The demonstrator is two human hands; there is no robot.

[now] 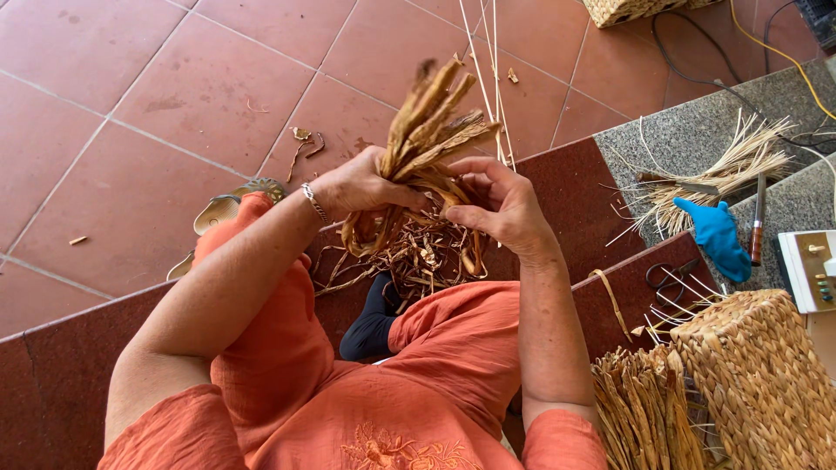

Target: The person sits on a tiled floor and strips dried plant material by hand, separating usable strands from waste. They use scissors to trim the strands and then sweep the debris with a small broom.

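Left hand (361, 187) clenched round the dried-leaf bundle (431, 122); long axis runs up-right, away from the body. Right hand (501, 204) pinches strands just beside, equally near.

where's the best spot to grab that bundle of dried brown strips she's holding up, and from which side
Probably at the waist of the bundle of dried strips, just below where the stiff ends fan upward and above the loose curling tails. The left hand already clamps it there from the left, and the right hand meets it from the right. Coming in sideways looks best, since the strips stand nearly upright and are gathered tightest there.
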